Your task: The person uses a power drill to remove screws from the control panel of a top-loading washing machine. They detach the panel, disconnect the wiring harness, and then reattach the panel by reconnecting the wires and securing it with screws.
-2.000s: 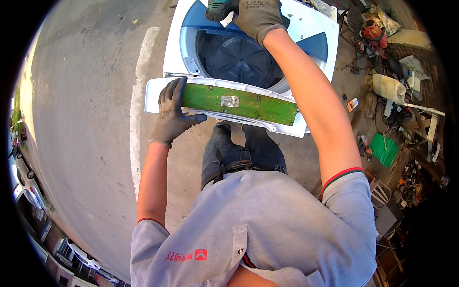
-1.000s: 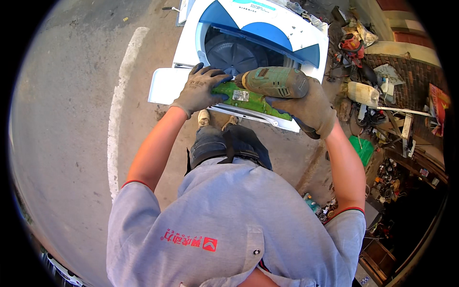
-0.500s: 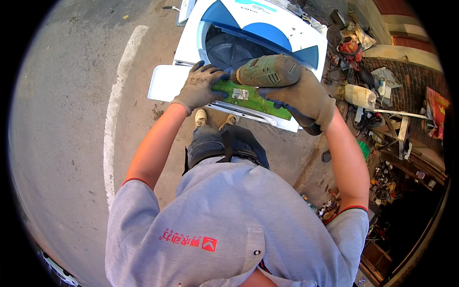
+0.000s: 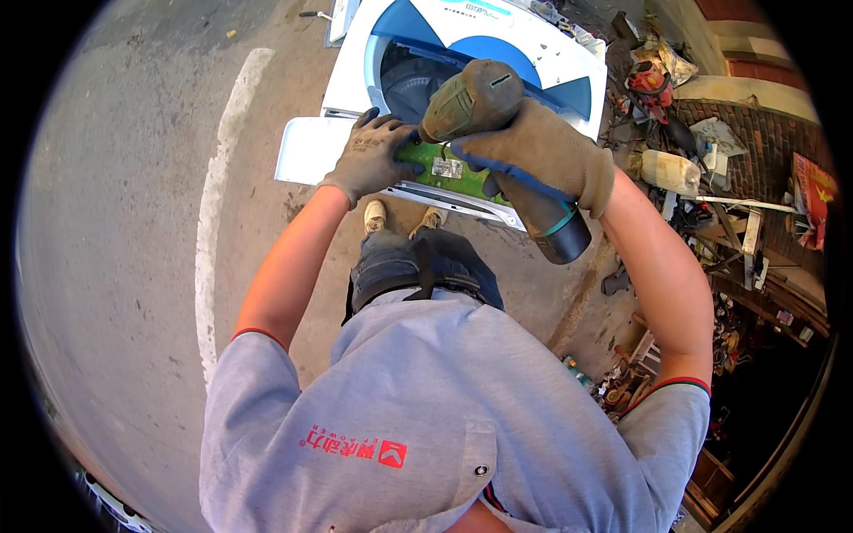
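My gloved right hand [image 4: 542, 151] is closed round a green-and-black cordless drill [image 4: 471, 98], whose base hangs below the hand. The drill's nose is at a green circuit board [image 4: 466, 179] in the back of a white control panel [image 4: 306, 147]; the hand hides the board's right part. My gloved left hand [image 4: 378, 153] grips the panel at the board's left end, fingers over the upper edge. The panel lies across the front of a white washing machine [image 4: 569, 115] with blue top sections and a dark open tub [image 4: 409, 84].
Along the right lie piled scrap, a red machine [image 4: 649, 89], a plastic jerrycan [image 4: 666, 173], wooden boards [image 4: 777, 302] and a brick wall [image 4: 764, 142]. Paved ground [image 4: 142, 222] with a painted white line [image 4: 209, 275] runs along the left. My feet [image 4: 375, 216] stand below the panel.
Two seconds ago the drill was beyond the tub; it came down to the board. In the last half second it has tilted, its head higher and its base swung out toward me.
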Available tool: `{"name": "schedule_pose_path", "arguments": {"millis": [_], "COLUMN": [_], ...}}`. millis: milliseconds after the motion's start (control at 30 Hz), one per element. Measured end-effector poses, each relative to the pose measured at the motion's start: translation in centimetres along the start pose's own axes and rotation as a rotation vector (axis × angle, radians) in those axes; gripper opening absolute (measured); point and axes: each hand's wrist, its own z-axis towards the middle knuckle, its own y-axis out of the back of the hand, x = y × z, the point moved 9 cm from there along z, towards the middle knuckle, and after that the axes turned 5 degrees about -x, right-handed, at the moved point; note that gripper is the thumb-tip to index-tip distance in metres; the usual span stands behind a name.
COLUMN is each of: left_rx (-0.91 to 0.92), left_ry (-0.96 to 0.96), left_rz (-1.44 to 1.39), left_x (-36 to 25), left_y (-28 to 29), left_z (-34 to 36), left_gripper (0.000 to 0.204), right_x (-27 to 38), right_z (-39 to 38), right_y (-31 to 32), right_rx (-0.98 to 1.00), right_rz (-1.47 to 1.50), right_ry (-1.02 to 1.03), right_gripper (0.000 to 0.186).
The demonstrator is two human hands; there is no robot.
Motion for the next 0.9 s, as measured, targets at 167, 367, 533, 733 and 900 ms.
{"name": "schedule_pose_path", "arguments": {"millis": [167,367,533,733,900], "left_rx": [-0.041,-0.031,-0.008,0.001,0.031], "left_ry": [0.004,0.031,0.066,0.094,0.161], "left_rz": [0.023,0.019,0.009,0.030,-0.026], "left_x": [0.7,0.7,0.9,0.7,0.2], "left_y": [-0.5,-0.5,-0.5,-0.3,0.2], "left_z": [0.2,0.5,0.6,0.6,1.0], "left_gripper": [0.035,0.028,0.028,0.028,0.026], "right_x": [0.4,0.9,0.1,0.2,0.1], "right_z": [-0.1,-0.1,0.0,0.1,-0.3], "right_y": [0.6,0.6,0.6,0.9,1.8], "right_rx": [0.011,0.019,0.025,0.004,-0.036], "right_rz": [0.044,-0.051,0.053,0.064,0.058], "right_ry": [-0.003,0.089,-0.029,-0.011,0.068], "right_gripper": [0.026,0.024,0.026,0.027,0.031]}}
